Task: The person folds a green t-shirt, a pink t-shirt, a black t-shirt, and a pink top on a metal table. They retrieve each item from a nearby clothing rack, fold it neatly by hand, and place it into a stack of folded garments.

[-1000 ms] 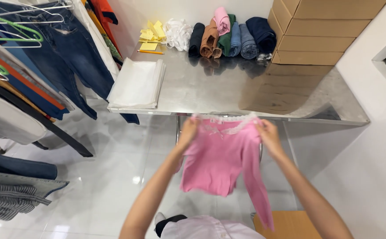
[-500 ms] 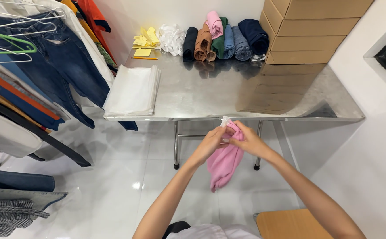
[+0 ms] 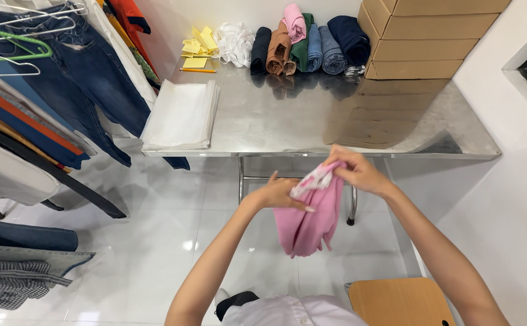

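Note:
A pink garment (image 3: 309,217) hangs folded lengthwise in front of me, below the near edge of a steel table (image 3: 287,121). My right hand (image 3: 355,170) pinches its top, where a pale lace collar shows. My left hand (image 3: 278,192) grips the same bunched cloth just below and to the left. The fabric dangles over the white tiled floor, clear of the table.
A stack of white sheets (image 3: 180,116) lies at the table's left. Rolled clothes (image 3: 304,43), yellow notes (image 3: 196,47) and cardboard boxes (image 3: 423,37) line the back. A rack of jeans and hangers (image 3: 40,78) stands left. A wooden stool (image 3: 400,302) sits near my right.
One second ago the pink garment was spread wide between both hands. My hands have since come together, folding it lengthwise into a narrow hanging bundle.

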